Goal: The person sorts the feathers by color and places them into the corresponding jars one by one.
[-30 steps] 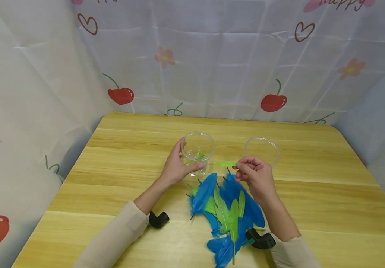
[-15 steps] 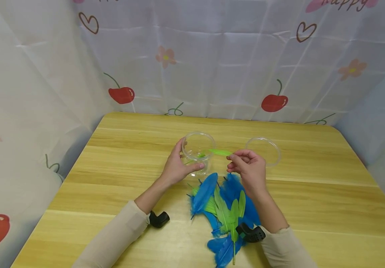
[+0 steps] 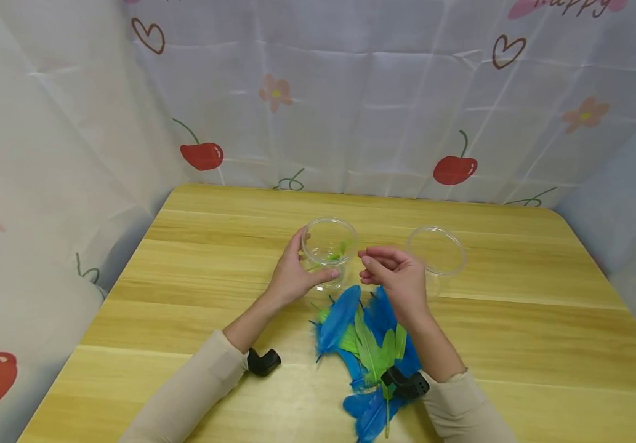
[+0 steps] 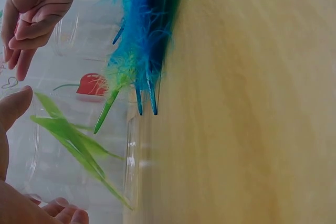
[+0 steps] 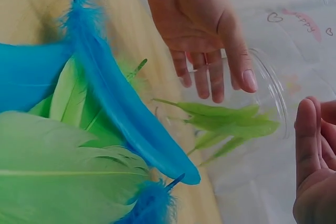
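Note:
My left hand (image 3: 290, 274) holds a clear plastic cup (image 3: 323, 234) upright on the table, thumb on the near side and fingers behind. Several small green feathers (image 5: 226, 119) lean inside the cup, quills down in the right wrist view. Just right of the rim is my right hand (image 3: 398, 280), its fingers loosely bent and nothing visible between thumb and fingertips. Below both hands lies a loose pile of feathers, with a blue feather (image 3: 338, 320) and a broad green feather (image 3: 370, 347) on top. The right forearm partly covers the pile.
A clear round lid (image 3: 436, 251) lies on the wooden table (image 3: 201, 246), behind and right of my right hand. Printed white cloth (image 3: 351, 123) hangs behind the table and along its sides. A black wrist camera (image 3: 406, 383) overlaps the feather pile.
My right hand has moved left to the cup's rim. The green feather it pinched has gone into the cup, and its fingers have let go. The left hand has stayed on the cup.

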Motion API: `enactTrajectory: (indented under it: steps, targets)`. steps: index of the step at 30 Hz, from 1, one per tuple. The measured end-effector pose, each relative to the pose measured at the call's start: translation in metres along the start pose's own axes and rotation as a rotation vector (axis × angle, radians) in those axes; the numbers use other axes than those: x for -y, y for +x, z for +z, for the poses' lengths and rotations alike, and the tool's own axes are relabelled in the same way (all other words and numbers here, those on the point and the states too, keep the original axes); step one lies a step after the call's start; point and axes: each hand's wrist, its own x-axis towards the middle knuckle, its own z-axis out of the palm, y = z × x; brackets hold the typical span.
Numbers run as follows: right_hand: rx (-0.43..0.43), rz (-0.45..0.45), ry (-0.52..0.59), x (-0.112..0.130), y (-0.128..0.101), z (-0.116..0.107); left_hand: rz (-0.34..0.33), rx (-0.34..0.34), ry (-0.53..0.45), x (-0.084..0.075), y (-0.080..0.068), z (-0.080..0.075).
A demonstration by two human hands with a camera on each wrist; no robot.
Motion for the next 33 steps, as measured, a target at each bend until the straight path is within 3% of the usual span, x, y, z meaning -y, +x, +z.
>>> enactTrajectory:
  steps: [5, 33]
  targets:
    - [0.047, 0.025, -0.022, -0.002, -0.003, -0.002, 0.003, -0.003, 0.003, 0.000, 0.000, 0.000]
    - [0.007, 0.043, -0.025, -0.007, -0.008, -0.015, -0.017, -0.013, 0.022, 0.000, 0.001, 0.001]
